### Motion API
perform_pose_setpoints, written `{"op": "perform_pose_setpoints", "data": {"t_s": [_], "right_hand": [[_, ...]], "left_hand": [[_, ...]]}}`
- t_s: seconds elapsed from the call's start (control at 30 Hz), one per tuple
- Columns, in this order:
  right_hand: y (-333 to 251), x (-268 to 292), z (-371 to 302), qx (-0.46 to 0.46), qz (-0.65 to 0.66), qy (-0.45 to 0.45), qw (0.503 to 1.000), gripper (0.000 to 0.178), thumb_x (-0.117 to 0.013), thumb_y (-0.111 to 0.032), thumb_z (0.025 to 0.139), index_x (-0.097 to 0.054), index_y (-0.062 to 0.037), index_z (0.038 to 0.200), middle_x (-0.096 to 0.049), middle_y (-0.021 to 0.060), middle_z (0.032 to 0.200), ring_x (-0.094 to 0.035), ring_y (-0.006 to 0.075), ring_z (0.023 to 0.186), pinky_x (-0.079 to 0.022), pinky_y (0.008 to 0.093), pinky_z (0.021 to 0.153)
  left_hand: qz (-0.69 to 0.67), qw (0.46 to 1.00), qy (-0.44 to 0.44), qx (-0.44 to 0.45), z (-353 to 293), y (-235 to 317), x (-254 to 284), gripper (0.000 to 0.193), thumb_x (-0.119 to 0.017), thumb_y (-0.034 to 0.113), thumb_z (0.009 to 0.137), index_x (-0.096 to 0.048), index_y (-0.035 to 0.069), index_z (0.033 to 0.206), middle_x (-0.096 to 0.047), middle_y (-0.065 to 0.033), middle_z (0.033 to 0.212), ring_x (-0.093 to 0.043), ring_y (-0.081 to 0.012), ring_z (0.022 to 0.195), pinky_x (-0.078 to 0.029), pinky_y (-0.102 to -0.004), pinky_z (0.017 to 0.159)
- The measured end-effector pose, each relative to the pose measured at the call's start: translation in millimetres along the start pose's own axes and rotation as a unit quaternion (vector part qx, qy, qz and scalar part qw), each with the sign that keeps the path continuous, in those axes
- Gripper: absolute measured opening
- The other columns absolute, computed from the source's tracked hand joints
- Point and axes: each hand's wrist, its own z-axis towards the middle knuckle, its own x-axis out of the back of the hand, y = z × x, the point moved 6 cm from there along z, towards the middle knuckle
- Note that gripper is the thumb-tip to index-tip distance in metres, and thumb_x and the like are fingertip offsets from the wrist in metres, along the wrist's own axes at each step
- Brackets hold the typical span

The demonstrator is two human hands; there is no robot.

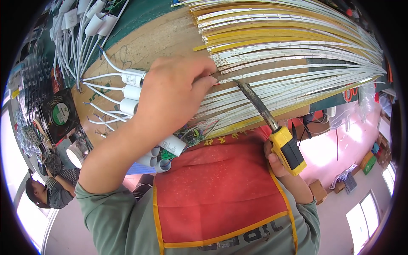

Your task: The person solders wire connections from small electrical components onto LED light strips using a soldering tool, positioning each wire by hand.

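My left hand (174, 93) reaches over the bench, thumb and forefinger pinched at the near ends of the white LED strips (242, 76). A bit of thin reddish wire (217, 83) shows at those fingertips; the rest of it is hidden by the hand. In my right hand (278, 165) is a yellow and black soldering iron (287, 148). Its dark tip lies over the strips, a short way right of the left fingertips. White cylindrical housings with cables (131, 92) lie beside and partly under my left wrist. Small green circuit boards (193, 135) and more white tubes (172, 145) sit below it.
Yellow-backed strips (255, 36) fan across the far right of the board (165, 34). More cabled white housings (95, 24) lie at the far left. A black fan (58, 112) stands on the left, with another person (46, 191) beyond it.
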Motion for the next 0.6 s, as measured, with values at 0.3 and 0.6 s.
{"op": "perform_pose_setpoints", "data": {"t_s": [0.3, 0.6], "right_hand": [[1.4, 0.0, -1.6, 0.001, -0.018, -0.005, 1.000, 0.018, -0.069, -0.021, 0.086, -0.065, -0.0035, 0.090, -0.063, 0.0091, 0.077, -0.061, 0.0272, 0.066, -0.048, 0.0347, 0.060], [2.5, 3.0, -3.2, -0.002, -0.029, -0.025, 0.999, 0.023, -0.068, -0.024, 0.088, -0.067, -0.0016, 0.096, -0.064, 0.0098, 0.079, -0.063, 0.0284, 0.068, -0.050, 0.0347, 0.064]], "left_hand": [[0.105, 0.987, 0.021, -0.116, -4.5, 4.4, -6.5, 0.007, -0.073, 0.012, 0.082, -0.071, 0.011, 0.089, -0.066, -0.0043, 0.088, -0.062, -0.0280, 0.091, -0.045, -0.0408, 0.082], [0.116, 0.990, 0.023, -0.077, -1.0, 3.9, -9.7, 0.007, -0.075, 0.013, 0.077, -0.069, 0.011, 0.082, -0.062, -0.0033, 0.096, -0.060, -0.0275, 0.099, -0.043, -0.0416, 0.088]]}}
